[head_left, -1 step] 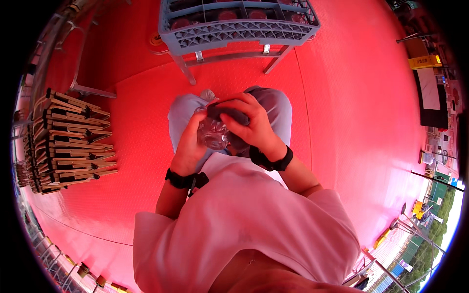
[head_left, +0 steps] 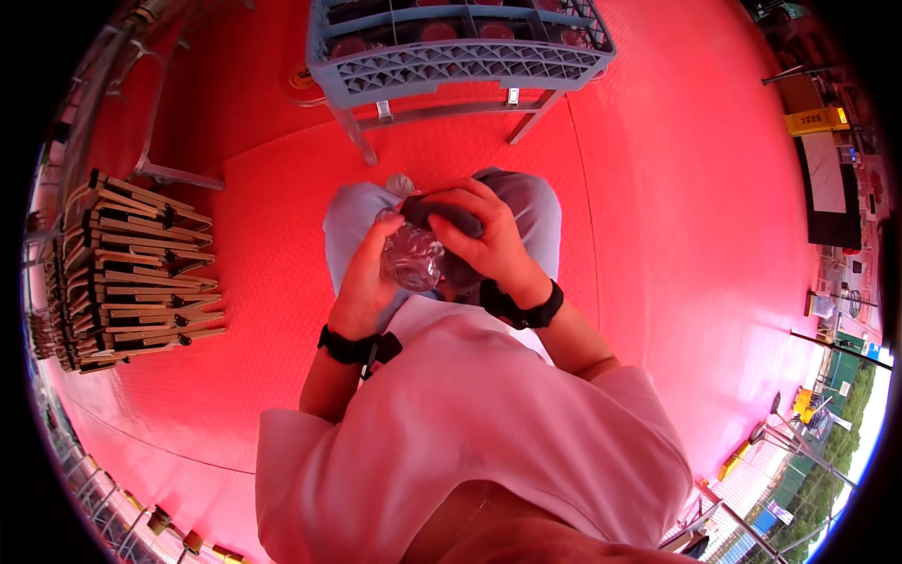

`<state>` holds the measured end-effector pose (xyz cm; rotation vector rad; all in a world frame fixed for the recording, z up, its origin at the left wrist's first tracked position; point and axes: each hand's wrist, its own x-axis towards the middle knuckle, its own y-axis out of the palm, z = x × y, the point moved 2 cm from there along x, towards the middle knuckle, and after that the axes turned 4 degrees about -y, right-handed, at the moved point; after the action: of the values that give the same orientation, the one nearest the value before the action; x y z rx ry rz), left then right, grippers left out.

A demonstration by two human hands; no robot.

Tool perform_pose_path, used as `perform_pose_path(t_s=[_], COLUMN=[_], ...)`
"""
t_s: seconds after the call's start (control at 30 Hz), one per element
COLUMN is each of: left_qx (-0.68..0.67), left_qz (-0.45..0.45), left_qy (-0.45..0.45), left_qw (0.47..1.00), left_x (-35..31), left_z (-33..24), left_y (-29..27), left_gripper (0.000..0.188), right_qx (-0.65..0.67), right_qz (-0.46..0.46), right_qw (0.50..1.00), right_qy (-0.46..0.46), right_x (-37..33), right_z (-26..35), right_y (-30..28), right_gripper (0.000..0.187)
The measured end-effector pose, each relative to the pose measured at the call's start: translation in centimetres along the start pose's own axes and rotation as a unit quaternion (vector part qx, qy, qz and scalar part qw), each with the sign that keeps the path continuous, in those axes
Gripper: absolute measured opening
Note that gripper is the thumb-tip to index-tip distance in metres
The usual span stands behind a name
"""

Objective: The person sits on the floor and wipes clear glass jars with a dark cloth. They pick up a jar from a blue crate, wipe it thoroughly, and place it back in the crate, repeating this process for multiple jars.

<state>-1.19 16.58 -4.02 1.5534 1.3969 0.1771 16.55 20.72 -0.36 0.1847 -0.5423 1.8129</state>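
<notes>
A clear drinking glass (head_left: 413, 260) is held over my lap, tilted, with one rounded end toward me. My left hand (head_left: 365, 287) is closed around its left side, thumb up along the wall. From the right, my right hand (head_left: 484, 230) grips a dark cloth (head_left: 451, 218) between thumb and fingers and presses it against the glass's far end. That end is hidden under the cloth and the fingers. Both wrists wear black bands.
Ahead, a blue-grey glass rack (head_left: 470, 70) with several glasses in its compartments rests on a metal-legged stand (head_left: 442, 109). Folded wooden-slatted frames (head_left: 150, 273) are stacked on the left. Metal-framed furniture (head_left: 155, 132) stands at the far left, above the red floor (head_left: 676, 235).
My right thumb and the dark cloth have shifted very slightly to the right. The glass has turned a little in my left hand.
</notes>
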Motion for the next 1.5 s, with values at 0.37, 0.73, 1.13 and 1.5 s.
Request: perform_pose_path(t_s=[0.37,0.73,1.13,1.5], left_qx=[0.141,-0.008,0.002,0.031], left_qz=[0.094,0.041,0.041,0.068], left_qy=[0.041,-0.033,0.038,0.066], left_qw=[0.985,0.999,0.998,0.995], left_x=[-0.6,-1.3,-1.1,-0.7], left_z=[-0.5,-0.2,-0.4,-2.7], left_y=[2.3,2.4,1.8,-1.5], left_gripper=[0.069,0.043,0.050,0.063], right_qx=[0.257,0.320,0.202,0.193], right_qz=[-0.061,0.102,0.056,0.028], right_qw=[0.930,0.895,0.932,0.945], right_qy=[0.256,0.292,0.296,0.264], right_x=[0.7,-0.4,-2.8,-1.6], right_z=[-0.3,-0.7,-2.7,0.5], right_y=[-5.7,-0.3,0.0,-4.2], right_gripper=[0.032,0.038,0.034,0.038])
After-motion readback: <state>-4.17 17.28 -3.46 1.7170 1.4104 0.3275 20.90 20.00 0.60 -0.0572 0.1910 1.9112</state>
